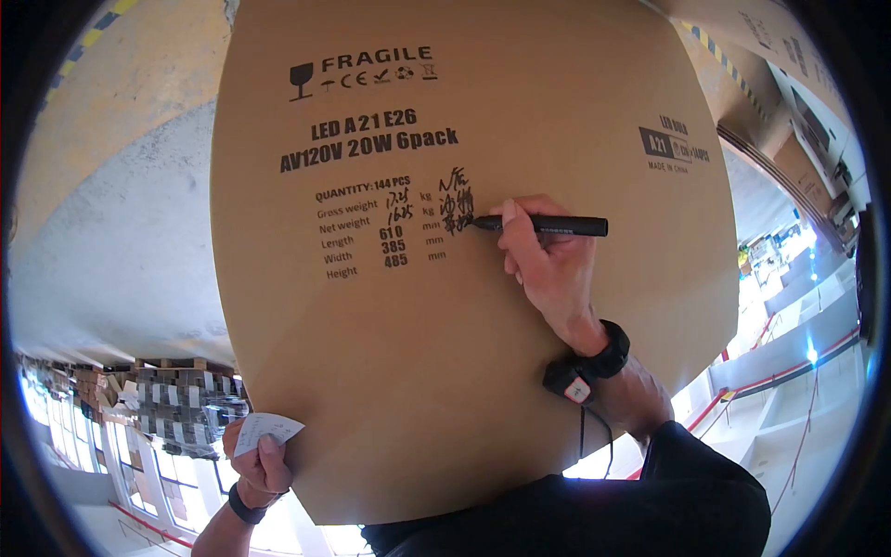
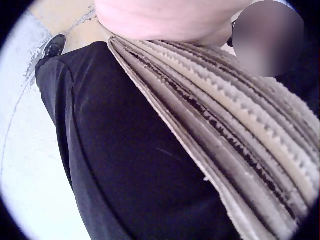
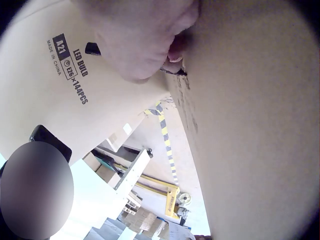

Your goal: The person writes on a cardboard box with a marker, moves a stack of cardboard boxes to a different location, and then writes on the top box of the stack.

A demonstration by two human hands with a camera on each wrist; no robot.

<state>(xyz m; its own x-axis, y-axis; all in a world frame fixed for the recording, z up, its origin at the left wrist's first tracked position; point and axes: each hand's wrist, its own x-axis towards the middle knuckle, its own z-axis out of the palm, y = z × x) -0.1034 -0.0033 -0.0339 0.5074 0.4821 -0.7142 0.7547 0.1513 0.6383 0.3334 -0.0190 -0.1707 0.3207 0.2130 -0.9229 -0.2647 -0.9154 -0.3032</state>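
Note:
A large brown cardboard sheet (image 1: 399, 353) with black print fills the middle of the head view; the left wrist view shows its layered edges (image 2: 215, 115). My right hand (image 1: 552, 265) pinches a black marker (image 1: 566, 226), its tip at the handwritten characters beside the printed weights. In the right wrist view that hand (image 3: 140, 40) is close to the board, partly hiding the marker. At the lower left corner my left hand (image 1: 264, 461) holds a small white paper slip (image 1: 269, 429) under its thumb, against the cardboard's edge.
Stacked wrapped goods (image 1: 186, 404) stand at the left, beyond the pale floor (image 1: 139, 241). A yellow pallet jack (image 3: 171, 200) and striped floor tape (image 3: 166, 142) show in the right wrist view. More printed cardboard (image 1: 770, 37) is at the upper right.

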